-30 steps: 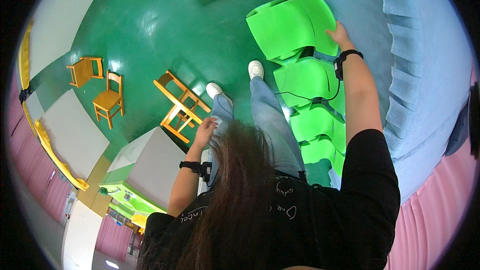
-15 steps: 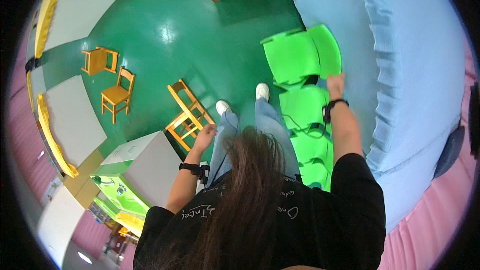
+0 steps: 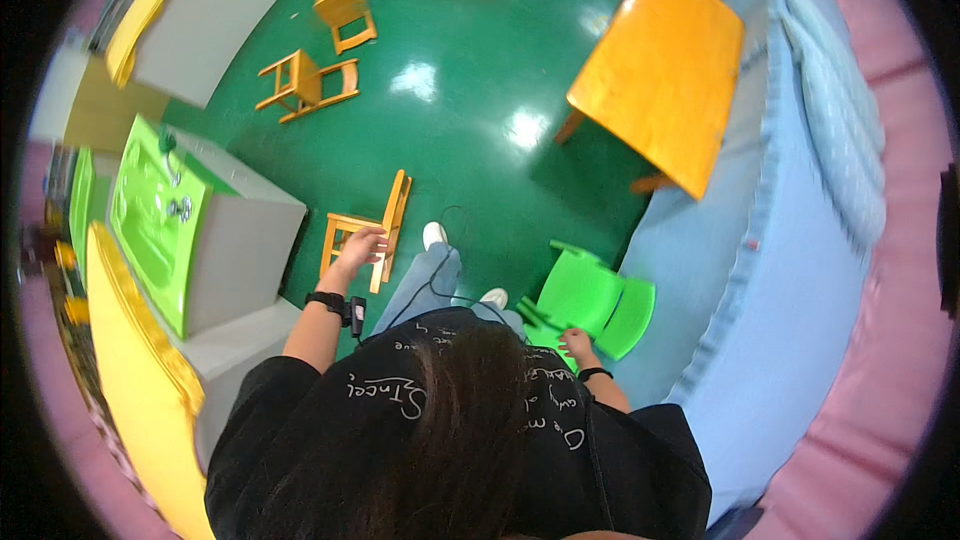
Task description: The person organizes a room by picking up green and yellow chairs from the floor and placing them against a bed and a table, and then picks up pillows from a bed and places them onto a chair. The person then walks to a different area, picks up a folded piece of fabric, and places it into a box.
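Note:
My left hand [image 3: 362, 247], fingers apart, is over a small wooden chair [image 3: 397, 202] beside my left foot. It overlaps the chair in view; whether it touches is unclear. My right hand [image 3: 575, 342] is at the near edge of a bright green chair [image 3: 580, 290], fingers loosely bent and nothing visible in them. The green chair's backrest [image 3: 628, 318] faces the blue-covered side. More green plastic shows under and behind my right hand, partly hidden by my body. A thin black cable [image 3: 435, 280] hangs across my legs.
Two small wooden chairs [image 3: 343, 5] [image 3: 303, 80] stand at the far left. A green sink unit [image 3: 160, 205] is on my left. At the far right, a wooden table [image 3: 660, 60] adjoins a long blue fabric cover [image 3: 690, 310]. A yellow-edged counter [image 3: 140, 340] lies near left.
My right hand has left the green chair's backrest and drawn back toward my body. The view has turned to the right, bringing the whole wooden table into sight.

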A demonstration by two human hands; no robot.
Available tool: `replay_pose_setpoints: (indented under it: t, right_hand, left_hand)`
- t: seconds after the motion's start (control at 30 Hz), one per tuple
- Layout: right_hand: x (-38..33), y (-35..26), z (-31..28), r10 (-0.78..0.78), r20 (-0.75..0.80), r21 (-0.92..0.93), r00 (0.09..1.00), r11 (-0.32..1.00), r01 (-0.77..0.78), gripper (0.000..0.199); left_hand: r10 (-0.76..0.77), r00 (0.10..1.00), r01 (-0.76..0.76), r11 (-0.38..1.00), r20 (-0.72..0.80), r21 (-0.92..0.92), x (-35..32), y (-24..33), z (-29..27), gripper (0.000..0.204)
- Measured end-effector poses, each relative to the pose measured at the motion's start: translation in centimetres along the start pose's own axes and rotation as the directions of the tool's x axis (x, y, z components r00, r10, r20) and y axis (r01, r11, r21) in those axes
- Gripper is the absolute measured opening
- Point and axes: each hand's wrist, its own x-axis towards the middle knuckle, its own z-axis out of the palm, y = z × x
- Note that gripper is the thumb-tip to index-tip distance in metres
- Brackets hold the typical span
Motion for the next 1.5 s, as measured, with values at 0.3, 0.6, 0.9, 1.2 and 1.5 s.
replay_pose_setpoints:
  t: [0.3, 0.6, 0.9, 1.2, 1.5]
  right_hand:
    - [4.5, -27.4, 2.6, -0.301, -0.087, -0.162, 0.95, 0.945, 0.285, 0.022]
    - [6.5, -45.5, 10.7, -0.55, 0.183, -0.377, 0.815, 0.726, 0.575, 0.02]
    - [11.3, -46.8, 7.7, -0.404, 0.129, -0.366, 0.906, 0.829, 0.422, 0.02]
    - [10.7, -39.9, 4.1, -0.371, -0.091, -0.221, 0.924, 0.913, 0.344, 0.016]
    - [3.8, -23.2, -1.0, -0.356, -0.494, 0.111, 0.793, 0.879, 0.463, 0.018]
  left_hand:
    - [-0.139, 0.965, -0.007, 0.835, -0.222, -0.55, 3.7, -1.8, -12.7, 0.023]
    - [-0.198, 0.962, -0.011, 0.654, -0.185, -0.757, 11.5, 1.0, -19.2, 0.026]
    - [-0.217, 0.944, -0.006, 0.742, -0.248, -0.67, 14.9, 7.2, -20.3, 0.028]
    - [-0.279, 0.958, 0.189, 0.781, -0.061, -0.595, 17.1, 7.8, -18.7, 0.03]
    - [-0.273, 0.96, 0.278, 0.908, 0.061, -0.314, 18.3, 9.5, -18.9, 0.031]
